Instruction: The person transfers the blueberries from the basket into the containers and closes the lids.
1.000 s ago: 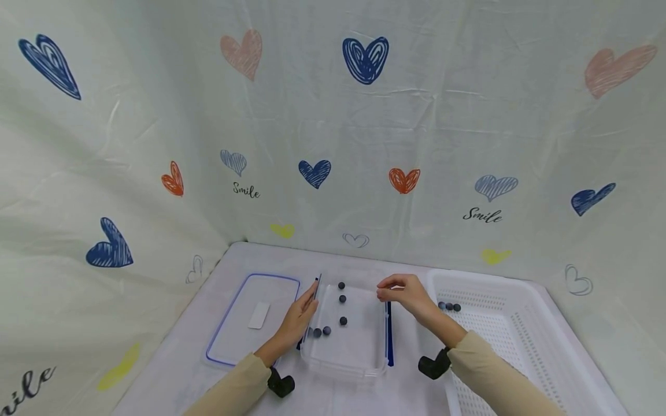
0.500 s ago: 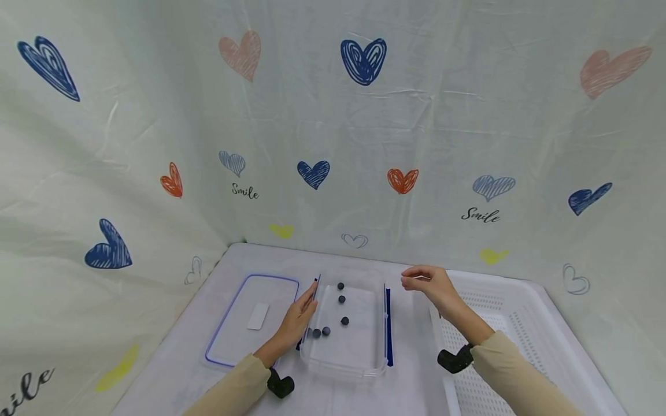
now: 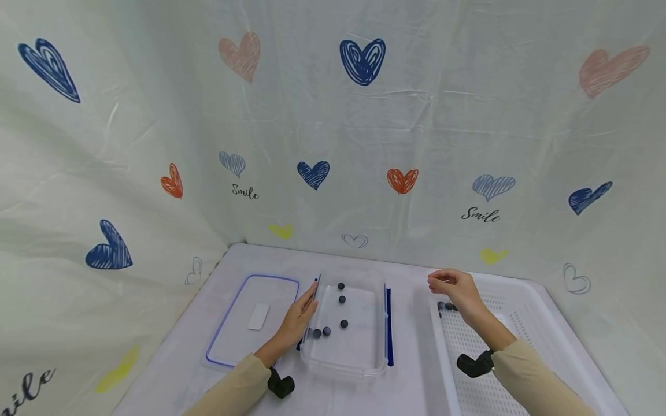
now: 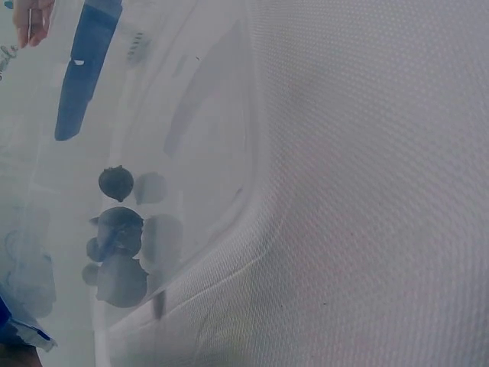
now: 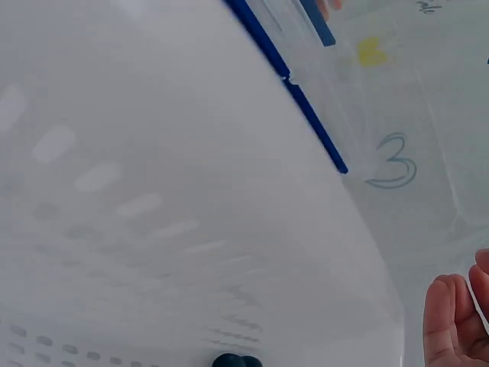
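Observation:
My left hand [image 3: 298, 321] rests its extended fingers along the left side of a clear plastic food container [image 3: 346, 370] with blue side latches. Several blueberries [image 3: 344, 324] lie inside it, spread along its left half; the left wrist view shows some blueberries [image 4: 122, 279] bunched together through the clear wall. Over the far left rim of a white perforated basket [image 3: 446, 370] hovers my right hand [image 3: 458, 292], fingers loosely bent and nothing visible between them. Below it, more blueberries [image 3: 441, 305] sit in the basket's far left corner, partly hidden by the hand.
Left of the container, a clear lid with a blue seal [image 3: 224, 335] lies flat, a small white rectangle [image 3: 258, 316] on it. A blue latch [image 3: 389, 326] hangs out on the container's right side. Behind the table rises a heart-printed curtain [image 3: 359, 127].
My right hand has moved right, from above the container's right edge to over the basket. A blueberry in the container has shifted slightly. My left hand has stayed put.

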Available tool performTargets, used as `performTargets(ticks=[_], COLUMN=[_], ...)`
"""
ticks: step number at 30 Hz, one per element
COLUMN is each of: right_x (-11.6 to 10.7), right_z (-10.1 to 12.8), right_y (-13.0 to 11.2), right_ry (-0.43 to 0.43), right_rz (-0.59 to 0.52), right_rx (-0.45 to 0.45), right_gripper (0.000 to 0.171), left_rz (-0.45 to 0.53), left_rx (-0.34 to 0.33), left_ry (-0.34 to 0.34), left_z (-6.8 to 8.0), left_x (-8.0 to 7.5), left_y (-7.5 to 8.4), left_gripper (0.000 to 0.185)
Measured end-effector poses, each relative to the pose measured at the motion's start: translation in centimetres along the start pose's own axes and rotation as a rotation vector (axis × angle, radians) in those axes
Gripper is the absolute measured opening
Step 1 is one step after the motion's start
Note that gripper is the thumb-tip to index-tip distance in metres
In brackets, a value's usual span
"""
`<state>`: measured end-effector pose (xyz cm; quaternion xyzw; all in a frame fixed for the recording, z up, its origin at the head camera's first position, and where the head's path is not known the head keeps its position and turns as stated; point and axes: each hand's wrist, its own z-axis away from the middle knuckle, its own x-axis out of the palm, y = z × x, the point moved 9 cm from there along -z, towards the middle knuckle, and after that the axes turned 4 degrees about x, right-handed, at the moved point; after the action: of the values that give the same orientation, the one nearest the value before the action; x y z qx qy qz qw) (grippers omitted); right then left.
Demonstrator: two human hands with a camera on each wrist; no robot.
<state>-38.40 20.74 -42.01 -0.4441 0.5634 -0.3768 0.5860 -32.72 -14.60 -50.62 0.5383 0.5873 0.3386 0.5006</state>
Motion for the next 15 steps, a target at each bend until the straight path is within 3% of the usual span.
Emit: performTargets(ticks=[10, 15], right_x=[-1.4, -1.8], right_z=[0.3, 0.3], right_y=[3.0, 4.4], right_ry=[0.067, 0.090], right_rz=[0.061, 0.080], right_rx=[0.087, 0.104], right_gripper=[0.030, 0.029], left_rz=[-0.009, -0.012], left_rx=[-0.013, -0.011], left_ry=[0.015, -0.002], left_z=[-0.1, 0.6], left_x=[0.0, 0.0], left_y=[-0.3, 2.7], left_gripper=[0.051, 0.051])
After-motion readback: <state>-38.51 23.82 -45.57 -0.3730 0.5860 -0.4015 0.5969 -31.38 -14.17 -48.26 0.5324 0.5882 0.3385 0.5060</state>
